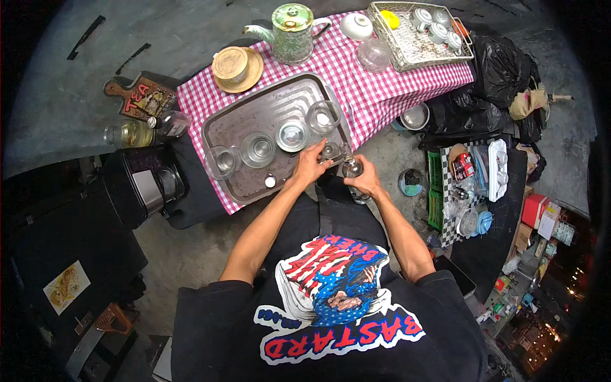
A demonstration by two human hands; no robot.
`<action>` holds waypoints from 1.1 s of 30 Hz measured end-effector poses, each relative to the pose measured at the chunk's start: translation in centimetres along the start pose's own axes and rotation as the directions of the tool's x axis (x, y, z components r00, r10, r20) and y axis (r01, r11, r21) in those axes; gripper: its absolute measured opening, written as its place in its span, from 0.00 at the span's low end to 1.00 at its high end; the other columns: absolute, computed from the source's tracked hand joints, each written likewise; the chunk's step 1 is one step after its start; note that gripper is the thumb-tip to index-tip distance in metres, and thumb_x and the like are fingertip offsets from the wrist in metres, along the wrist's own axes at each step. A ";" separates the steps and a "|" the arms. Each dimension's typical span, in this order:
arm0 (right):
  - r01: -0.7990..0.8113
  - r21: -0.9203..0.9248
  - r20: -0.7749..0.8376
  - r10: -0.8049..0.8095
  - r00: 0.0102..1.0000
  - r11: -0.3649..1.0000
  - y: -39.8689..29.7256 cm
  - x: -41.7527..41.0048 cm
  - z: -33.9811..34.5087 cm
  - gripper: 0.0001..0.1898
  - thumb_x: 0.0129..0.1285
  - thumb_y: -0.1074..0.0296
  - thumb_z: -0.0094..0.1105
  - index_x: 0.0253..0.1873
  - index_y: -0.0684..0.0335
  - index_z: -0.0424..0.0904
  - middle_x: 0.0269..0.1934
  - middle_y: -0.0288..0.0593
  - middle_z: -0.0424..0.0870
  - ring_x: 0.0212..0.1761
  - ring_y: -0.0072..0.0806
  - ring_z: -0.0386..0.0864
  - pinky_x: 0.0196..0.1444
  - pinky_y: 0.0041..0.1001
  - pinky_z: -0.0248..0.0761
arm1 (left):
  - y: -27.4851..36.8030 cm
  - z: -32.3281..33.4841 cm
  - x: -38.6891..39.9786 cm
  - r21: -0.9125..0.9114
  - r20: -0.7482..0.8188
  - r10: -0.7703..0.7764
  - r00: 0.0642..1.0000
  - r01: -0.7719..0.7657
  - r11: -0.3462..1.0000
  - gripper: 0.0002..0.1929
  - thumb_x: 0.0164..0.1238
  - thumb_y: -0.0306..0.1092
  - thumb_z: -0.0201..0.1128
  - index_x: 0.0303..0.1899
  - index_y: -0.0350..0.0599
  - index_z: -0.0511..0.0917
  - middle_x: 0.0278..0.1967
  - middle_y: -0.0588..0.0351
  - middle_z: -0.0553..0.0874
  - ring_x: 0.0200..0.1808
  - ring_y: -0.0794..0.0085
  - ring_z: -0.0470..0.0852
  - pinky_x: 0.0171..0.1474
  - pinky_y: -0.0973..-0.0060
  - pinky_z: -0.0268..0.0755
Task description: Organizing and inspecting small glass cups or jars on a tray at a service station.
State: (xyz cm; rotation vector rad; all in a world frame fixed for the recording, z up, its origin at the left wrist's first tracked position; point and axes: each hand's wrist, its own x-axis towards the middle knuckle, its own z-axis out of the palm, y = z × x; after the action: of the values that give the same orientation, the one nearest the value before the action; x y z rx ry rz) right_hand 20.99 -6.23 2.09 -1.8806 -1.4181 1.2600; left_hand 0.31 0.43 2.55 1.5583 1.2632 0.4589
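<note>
My right hand (365, 177) is closed around a clear glass bottle (352, 168) just off the near right corner of a brown metal tray (248, 184). My left hand (309, 164) is over the tray's near edge, fingers apart beside a small clear glass (329, 151); whether they touch it I cannot tell. Behind that glass stands a larger clear glass bowl (323, 117). A glass with a silvery look (292, 136), a round glass jar (258, 150) and a tilted glass vessel (222, 161) line the tray's middle and left. A small white-capped bottle (270, 180) is near the front.
A red-checked cloth (382, 102) lies under the tray. Beyond are a green enamel teapot (292, 36), a wooden-lidded pot (231, 64), a white bowl (356, 26) and a wicker tray (410, 40) with enamel mugs. Bottles (173, 124) stand left; black bags (496, 71) sit right.
</note>
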 end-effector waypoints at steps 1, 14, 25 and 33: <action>0.000 -0.058 0.020 0.001 1.000 0.998 -0.1 0.0 0.0 0.31 0.36 0.67 0.74 0.50 0.64 0.73 0.38 0.43 0.83 0.40 0.31 0.80 0.49 0.30 0.72 | -0.3 0.1 0.0 -0.001 -0.002 -0.001 1.000 0.001 1.000 0.34 0.51 0.33 0.72 0.63 0.40 0.72 0.48 0.43 0.84 0.43 0.58 0.85 0.49 0.68 0.76; -0.143 -0.225 0.115 0.172 0.978 0.964 -2.5 -0.7 -0.1 0.34 0.36 0.63 0.76 0.53 0.66 0.73 0.42 0.53 0.84 0.46 0.42 0.82 0.52 0.35 0.74 | -1.2 0.3 0.9 -0.082 0.017 0.041 0.999 -0.039 0.996 0.32 0.50 0.29 0.73 0.61 0.52 0.76 0.61 0.52 0.78 0.32 0.74 0.82 0.42 0.76 0.76; -0.169 -0.278 0.117 0.208 0.971 0.946 -3.4 -0.6 -0.4 0.34 0.34 0.60 0.76 0.51 0.65 0.75 0.40 0.52 0.84 0.45 0.45 0.82 0.51 0.35 0.74 | -1.5 0.6 0.9 -0.128 -0.005 0.025 1.000 -0.026 0.991 0.32 0.48 0.27 0.73 0.60 0.56 0.77 0.59 0.53 0.78 0.24 0.80 0.77 0.37 0.79 0.75; -0.147 -0.302 0.126 0.192 0.973 0.942 -3.3 -0.3 -0.6 0.34 0.35 0.61 0.75 0.52 0.66 0.74 0.41 0.52 0.84 0.46 0.43 0.82 0.51 0.35 0.74 | -0.8 0.4 0.5 -0.164 -0.029 0.019 0.999 -0.024 0.986 0.32 0.49 0.28 0.73 0.60 0.56 0.77 0.57 0.49 0.79 0.22 0.82 0.74 0.35 0.79 0.74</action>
State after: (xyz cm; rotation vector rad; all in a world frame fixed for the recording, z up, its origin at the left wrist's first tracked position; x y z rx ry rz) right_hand 19.84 -5.27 5.11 -2.1827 -1.6254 1.3636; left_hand 0.41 0.67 1.53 1.4322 1.1995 0.5855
